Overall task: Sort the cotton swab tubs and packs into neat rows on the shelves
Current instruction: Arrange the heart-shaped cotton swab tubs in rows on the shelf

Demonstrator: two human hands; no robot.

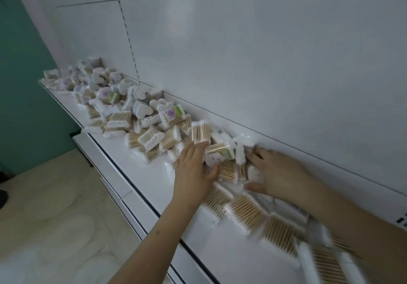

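Both hands in the swab pack pile (pixel 141 116) on the white shelf (pixel 154 180). Left hand (pixel 193 169) lies flat, grip released, fingers straight, against a green-label pack (pixel 220 154) at 12 o'clock. Right hand (pixel 275 173) spread over packs by the back panel (pixel 264 63), grip released (blurred). Overlapping row of packs (pixel 264 220) runs toward 5 o'clock.
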